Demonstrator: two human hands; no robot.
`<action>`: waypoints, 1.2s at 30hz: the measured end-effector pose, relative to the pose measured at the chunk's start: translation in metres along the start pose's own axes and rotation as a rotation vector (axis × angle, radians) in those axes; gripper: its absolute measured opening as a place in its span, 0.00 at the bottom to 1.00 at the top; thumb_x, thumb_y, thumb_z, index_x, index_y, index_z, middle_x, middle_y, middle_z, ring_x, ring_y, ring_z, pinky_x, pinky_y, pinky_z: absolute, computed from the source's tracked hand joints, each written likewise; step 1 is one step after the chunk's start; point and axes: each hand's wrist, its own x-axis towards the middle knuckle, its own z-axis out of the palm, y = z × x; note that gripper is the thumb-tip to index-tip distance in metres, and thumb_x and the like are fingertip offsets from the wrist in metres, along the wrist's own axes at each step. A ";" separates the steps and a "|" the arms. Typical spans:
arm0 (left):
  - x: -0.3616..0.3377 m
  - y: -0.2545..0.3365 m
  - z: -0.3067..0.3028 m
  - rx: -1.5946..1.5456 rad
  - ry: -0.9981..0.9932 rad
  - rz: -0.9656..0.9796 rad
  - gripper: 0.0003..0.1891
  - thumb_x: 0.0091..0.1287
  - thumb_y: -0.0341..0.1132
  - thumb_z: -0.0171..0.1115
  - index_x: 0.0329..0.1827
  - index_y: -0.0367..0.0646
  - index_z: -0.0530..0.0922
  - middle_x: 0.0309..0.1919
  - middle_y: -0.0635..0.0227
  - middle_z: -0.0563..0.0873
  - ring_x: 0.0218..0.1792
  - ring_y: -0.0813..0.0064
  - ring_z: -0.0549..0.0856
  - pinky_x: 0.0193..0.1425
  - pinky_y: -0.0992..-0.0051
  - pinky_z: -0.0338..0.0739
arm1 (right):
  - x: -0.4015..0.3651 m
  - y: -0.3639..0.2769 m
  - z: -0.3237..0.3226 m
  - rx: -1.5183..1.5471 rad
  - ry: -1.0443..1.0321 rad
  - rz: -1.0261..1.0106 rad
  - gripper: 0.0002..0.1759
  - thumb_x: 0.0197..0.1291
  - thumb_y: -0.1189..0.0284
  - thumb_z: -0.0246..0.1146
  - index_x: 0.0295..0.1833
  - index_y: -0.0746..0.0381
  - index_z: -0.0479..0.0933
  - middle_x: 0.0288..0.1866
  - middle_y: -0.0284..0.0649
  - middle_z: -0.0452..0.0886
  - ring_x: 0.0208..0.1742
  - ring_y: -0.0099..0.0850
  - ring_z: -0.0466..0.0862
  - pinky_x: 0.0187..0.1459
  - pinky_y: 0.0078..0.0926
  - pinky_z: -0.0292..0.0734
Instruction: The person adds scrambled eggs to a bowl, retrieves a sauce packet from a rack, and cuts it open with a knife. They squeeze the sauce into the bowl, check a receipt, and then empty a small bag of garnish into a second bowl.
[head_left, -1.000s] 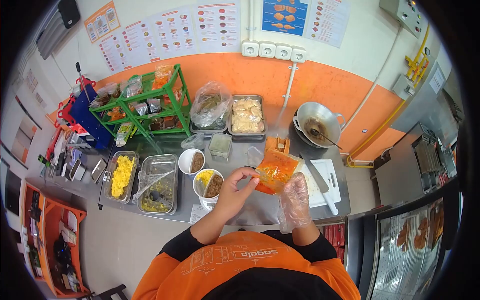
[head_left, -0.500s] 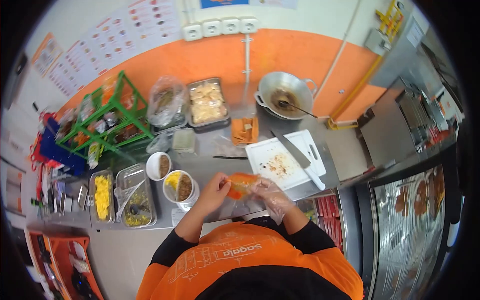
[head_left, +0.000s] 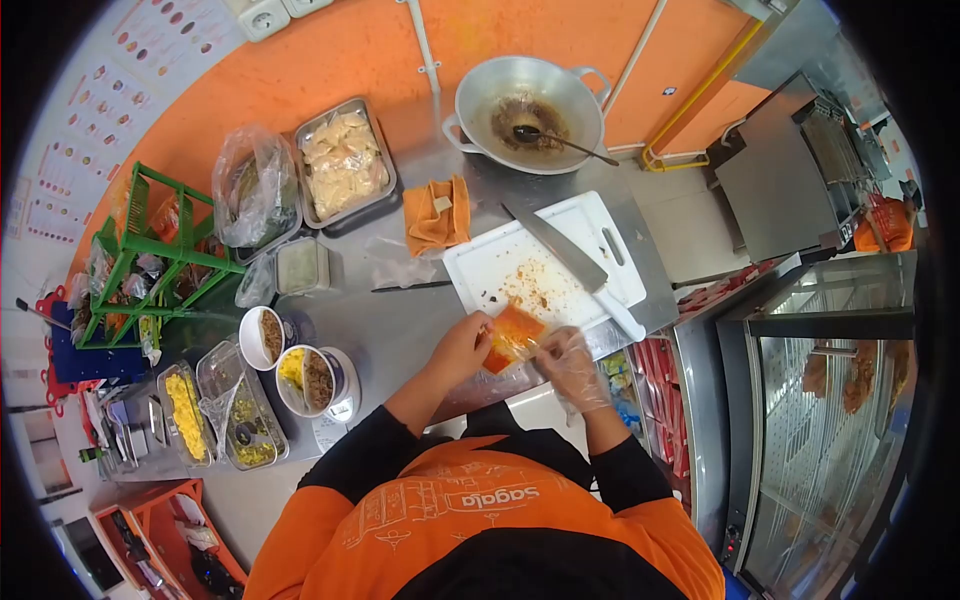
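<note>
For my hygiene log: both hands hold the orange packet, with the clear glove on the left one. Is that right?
No: in the head view the glove is on the right hand; the left hand is bare. Both hold the orange packet.

Left of centre, the surface (head_left: 385, 328) offers passage beside the filled bowl (head_left: 345, 378); a chef's knife (head_left: 568, 252) obstructs the cutting board (head_left: 478, 273).

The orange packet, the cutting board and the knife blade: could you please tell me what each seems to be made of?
Orange packet: probably glossy plastic film, given its pale glints, though this view leaves it open.
Cutting board: likely plastic, smooth white, with even colour and no visible wood grain.
Knife blade: apparently steel, judging by its grey metallic sheen.
</note>
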 end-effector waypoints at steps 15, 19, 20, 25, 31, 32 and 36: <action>-0.044 0.009 0.024 0.340 0.353 -0.065 0.30 0.57 0.40 0.76 0.61 0.43 0.73 0.59 0.56 0.77 0.64 0.52 0.74 0.68 0.53 0.66 | 0.061 0.043 -0.063 -0.786 0.192 -0.159 0.26 0.60 0.80 0.58 0.66 0.65 0.74 0.47 0.51 0.82 0.48 0.49 0.83 0.52 0.40 0.81; -0.042 0.011 0.029 0.339 0.306 -0.093 0.36 0.54 0.42 0.78 0.65 0.45 0.71 0.62 0.58 0.76 0.66 0.53 0.71 0.71 0.52 0.61 | 0.026 0.003 -0.055 -0.581 0.192 -0.151 0.20 0.72 0.71 0.57 0.68 0.61 0.73 0.43 0.56 0.85 0.40 0.49 0.86 0.44 0.45 0.83; -0.042 0.010 0.032 0.334 0.308 -0.099 0.36 0.54 0.42 0.78 0.65 0.45 0.71 0.62 0.58 0.76 0.66 0.53 0.71 0.71 0.52 0.61 | 0.015 -0.008 -0.052 -0.574 0.092 -0.010 0.19 0.75 0.65 0.58 0.66 0.60 0.73 0.35 0.57 0.85 0.35 0.52 0.86 0.38 0.48 0.82; -0.031 0.020 0.034 0.434 0.351 0.084 0.29 0.57 0.37 0.75 0.62 0.46 0.74 0.56 0.64 0.80 0.64 0.59 0.73 0.68 0.55 0.60 | -0.025 -0.019 -0.024 -0.383 0.056 0.066 0.15 0.75 0.67 0.58 0.61 0.63 0.74 0.30 0.57 0.83 0.33 0.56 0.85 0.33 0.49 0.78; -0.003 0.015 0.042 0.376 0.358 0.114 0.07 0.63 0.34 0.69 0.43 0.51 0.82 0.38 0.73 0.83 0.48 0.65 0.81 0.60 0.57 0.62 | -0.044 -0.012 -0.009 -0.227 0.065 0.102 0.12 0.73 0.71 0.58 0.56 0.66 0.74 0.27 0.58 0.80 0.32 0.58 0.84 0.32 0.50 0.75; 0.003 0.016 0.044 0.376 0.351 0.119 0.07 0.63 0.34 0.69 0.43 0.51 0.82 0.38 0.73 0.83 0.48 0.65 0.81 0.60 0.57 0.62 | -0.043 -0.013 -0.012 -0.220 0.030 0.146 0.14 0.73 0.71 0.58 0.58 0.68 0.73 0.31 0.60 0.81 0.36 0.59 0.84 0.36 0.49 0.77; 0.034 0.024 0.045 0.280 0.397 0.051 0.03 0.65 0.33 0.67 0.39 0.53 0.83 0.35 0.74 0.84 0.42 0.68 0.83 0.57 0.61 0.62 | -0.039 -0.011 -0.014 -0.152 0.032 0.175 0.17 0.72 0.72 0.57 0.62 0.68 0.72 0.34 0.63 0.82 0.38 0.60 0.85 0.37 0.48 0.78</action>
